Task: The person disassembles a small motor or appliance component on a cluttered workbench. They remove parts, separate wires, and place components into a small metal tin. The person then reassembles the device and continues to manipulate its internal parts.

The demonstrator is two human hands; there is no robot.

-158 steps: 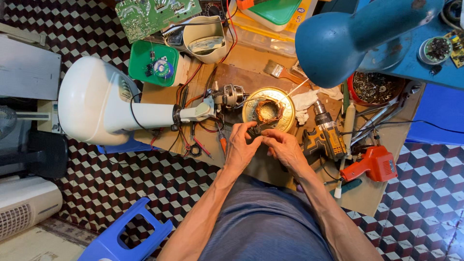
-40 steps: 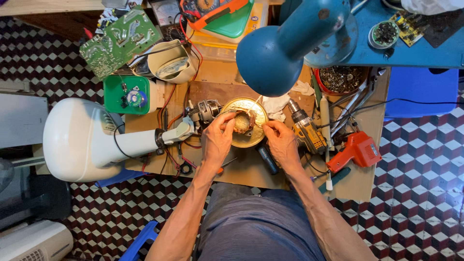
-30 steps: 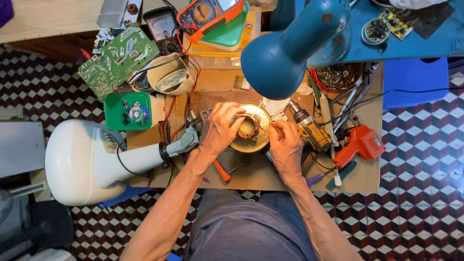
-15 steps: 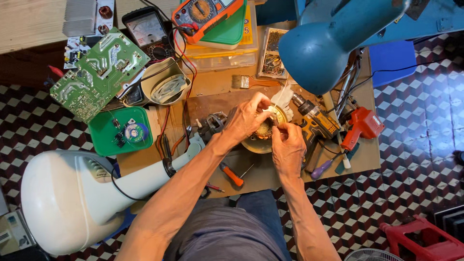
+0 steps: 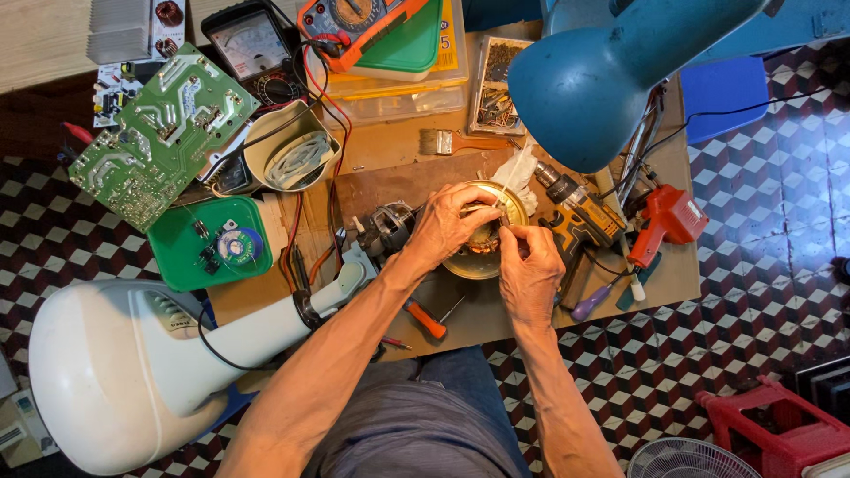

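Observation:
A round brass-coloured motor housing [image 5: 509,202] lies on the small wooden workbench [image 5: 398,146]. My left hand [image 5: 447,227] is cupped over its left side, fingers curled on the rim and gripping it. My right hand [image 5: 529,270] rests at its right edge, thumb and fingers pinched on something small that I cannot make out. A white fan body [image 5: 133,363] lies at the lower left, with its neck reaching up to a grey motor [image 5: 387,227] beside my left wrist.
A blue lamp shade [image 5: 589,84] hangs over the bench's right side. Around it: yellow cordless drill [image 5: 580,221], red soldering gun [image 5: 666,217], orange screwdriver [image 5: 425,320], green tray [image 5: 208,243], green circuit board [image 5: 164,133], two meters [image 5: 252,49], paintbrush [image 5: 452,142].
The view has swung right and tilted across the frames. My left hand shifted from the front of the housing onto its left rim, and my right hand came in close at its right edge.

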